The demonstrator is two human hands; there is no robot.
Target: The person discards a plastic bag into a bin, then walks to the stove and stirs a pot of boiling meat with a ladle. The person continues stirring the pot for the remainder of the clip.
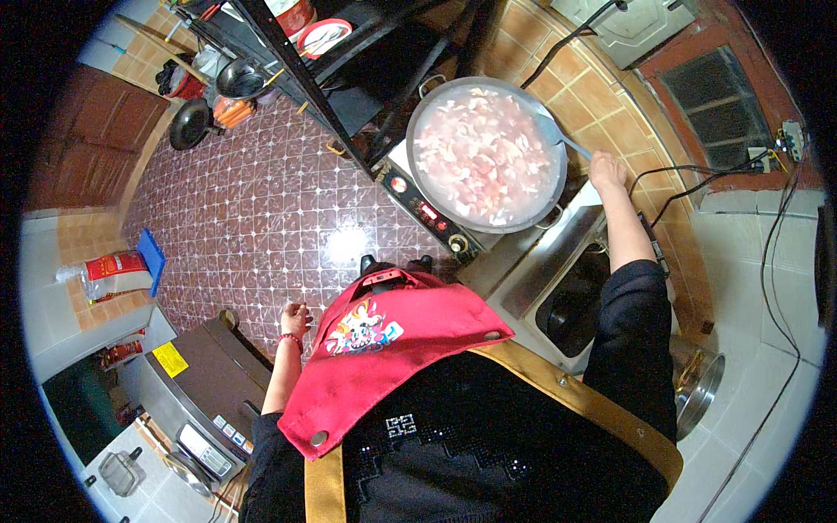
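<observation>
A large metal wok (487,155) stands on an electric cooktop with a lit control panel (428,210). Pale pinkish pieces, seemingly sliced meat, lie in cloudy liquid inside it. My right hand (607,172) is closed on the handle of a spatula (551,135), whose blade rests at the wok's right inner side. My left hand (296,320), with a red bead bracelet at the wrist, hangs beside the red apron (392,327) over the floor; it holds nothing and its fingers are loosely curled. The spatula's lower edge is hidden in the wok.
A metal sink (569,301) adjoins the cooktop on the right. Black shelving (327,111) rises at its left. Cables (693,168) run along the right wall. A dark pan (190,124) leans near the upper left; a brown-topped appliance (212,376) stands at the lower left.
</observation>
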